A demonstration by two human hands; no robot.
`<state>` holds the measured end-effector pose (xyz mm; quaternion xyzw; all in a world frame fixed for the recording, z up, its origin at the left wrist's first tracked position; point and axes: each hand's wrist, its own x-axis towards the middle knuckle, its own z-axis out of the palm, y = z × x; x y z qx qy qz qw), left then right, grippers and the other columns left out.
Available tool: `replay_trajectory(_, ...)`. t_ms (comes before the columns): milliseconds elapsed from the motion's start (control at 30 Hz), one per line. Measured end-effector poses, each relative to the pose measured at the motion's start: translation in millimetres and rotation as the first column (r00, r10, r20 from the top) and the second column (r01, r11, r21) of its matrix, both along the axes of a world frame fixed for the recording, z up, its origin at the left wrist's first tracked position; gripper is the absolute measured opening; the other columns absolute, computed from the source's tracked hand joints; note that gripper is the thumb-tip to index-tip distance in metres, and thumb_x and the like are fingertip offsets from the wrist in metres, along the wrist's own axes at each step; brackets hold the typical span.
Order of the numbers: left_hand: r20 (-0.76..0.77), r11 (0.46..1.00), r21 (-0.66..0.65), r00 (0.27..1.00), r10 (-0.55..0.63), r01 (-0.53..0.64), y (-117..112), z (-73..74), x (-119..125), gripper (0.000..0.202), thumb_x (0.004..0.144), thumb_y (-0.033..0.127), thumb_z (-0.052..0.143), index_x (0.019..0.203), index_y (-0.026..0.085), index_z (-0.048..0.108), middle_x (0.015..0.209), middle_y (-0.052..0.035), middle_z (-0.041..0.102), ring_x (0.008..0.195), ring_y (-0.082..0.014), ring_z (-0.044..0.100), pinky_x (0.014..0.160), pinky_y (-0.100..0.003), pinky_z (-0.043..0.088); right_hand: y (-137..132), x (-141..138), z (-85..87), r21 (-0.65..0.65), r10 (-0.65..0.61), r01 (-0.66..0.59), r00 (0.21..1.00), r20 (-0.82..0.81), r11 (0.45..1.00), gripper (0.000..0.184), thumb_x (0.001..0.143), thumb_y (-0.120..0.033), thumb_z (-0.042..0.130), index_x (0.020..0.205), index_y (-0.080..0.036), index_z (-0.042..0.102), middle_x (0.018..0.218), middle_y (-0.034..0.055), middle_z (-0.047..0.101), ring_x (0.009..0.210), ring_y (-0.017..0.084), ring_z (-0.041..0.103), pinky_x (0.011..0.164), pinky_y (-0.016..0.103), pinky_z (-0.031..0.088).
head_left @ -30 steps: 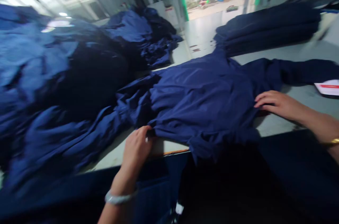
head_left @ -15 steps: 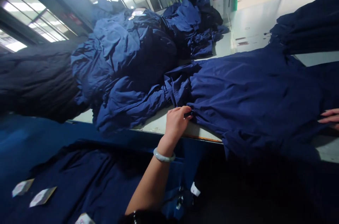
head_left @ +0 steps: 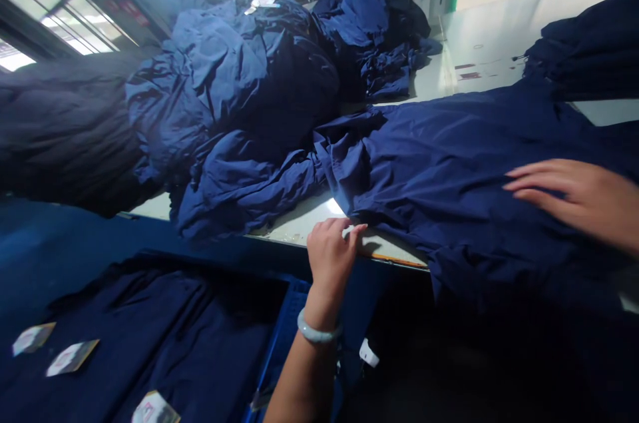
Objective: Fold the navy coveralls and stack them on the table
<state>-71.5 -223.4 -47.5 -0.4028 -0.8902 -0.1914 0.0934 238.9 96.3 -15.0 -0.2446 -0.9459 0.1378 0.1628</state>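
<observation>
A navy garment point(head_left: 464, 163) lies spread across the pale table point(head_left: 299, 226), its near edge hanging over the front. My left hand point(head_left: 330, 255), wearing a pale bangle, sits at the table's front edge with curled fingers pinching the garment's hem. My right hand point(head_left: 579, 200) lies flat on the garment further right, fingers stretched out and pointing left, holding nothing.
A big heap of crumpled blue garments point(head_left: 239, 96) fills the table's left, with a smaller heap point(head_left: 379, 30) behind it. Dark fabric point(head_left: 64, 136) lies far left. A folded navy stack point(head_left: 589, 43) sits at the back right. Below the table, folded garments with card tags point(head_left: 72, 356) lie in a blue bin.
The view swung left and steadied. My right hand slid from the garment's right edge further onto the cloth. My left hand stayed at the hem near the table's front edge.
</observation>
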Motion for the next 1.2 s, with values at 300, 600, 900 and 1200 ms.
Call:
replay_trajectory(300,0.169,0.997,0.066,0.985,0.021,-0.032,35,1.0,-5,0.015,0.101,0.028,0.068,0.091,0.023,0.078,0.098,-0.0099,0.081,0.100,-0.0294,0.072,0.092,-0.040,0.052,-93,-218,-4.1,-0.233,0.291,-0.270,0.955,0.062,0.934,0.035,0.107,-0.045,0.061,0.121,-0.024,0.084,0.127,0.0100,0.084,0.117,0.030,0.077,0.099,0.037,0.058)
replay_trajectory(600,0.454,0.964,0.255,0.890,-0.046,-0.080,17,-5.8,-13,0.023,0.105,0.037,0.061,0.094,0.023,0.076,0.095,-0.0052,0.081,0.096,-0.0255,0.073,0.089,-0.035,0.054,-79,-230,-23.7,-0.470,0.242,-0.218,0.970,-0.009,0.855,0.043,0.107,-0.041,0.056,0.071,-0.021,0.072,0.078,0.0045,0.074,0.076,0.020,0.065,0.069,0.031,0.040)
replay_trajectory(900,0.277,0.984,0.158,0.960,0.029,-0.075,48,1.8,-25,0.020,0.103,0.030,0.064,0.084,0.024,0.070,0.083,-0.0040,0.073,0.084,-0.0245,0.066,0.077,-0.034,0.043,-79,-228,-33.1,-0.514,0.216,-0.226,0.973,-0.080,0.828,0.034,0.107,-0.036,0.057,0.077,-0.023,0.065,0.083,0.0040,0.072,0.082,0.022,0.066,0.075,0.033,0.045)
replay_trajectory(1200,0.431,0.948,0.309,0.899,-0.074,-0.070,48,-4.6,-27,0.027,0.104,0.034,0.060,0.082,0.024,0.070,0.082,-0.0025,0.075,0.085,-0.0233,0.068,0.078,-0.033,0.045,-107,-203,-24.9,0.042,0.365,-0.367,0.897,-0.251,0.929,0.024,0.098,-0.044,0.083,0.097,-0.020,0.082,0.131,0.0147,0.075,0.129,0.035,0.062,0.113,0.052,0.042)
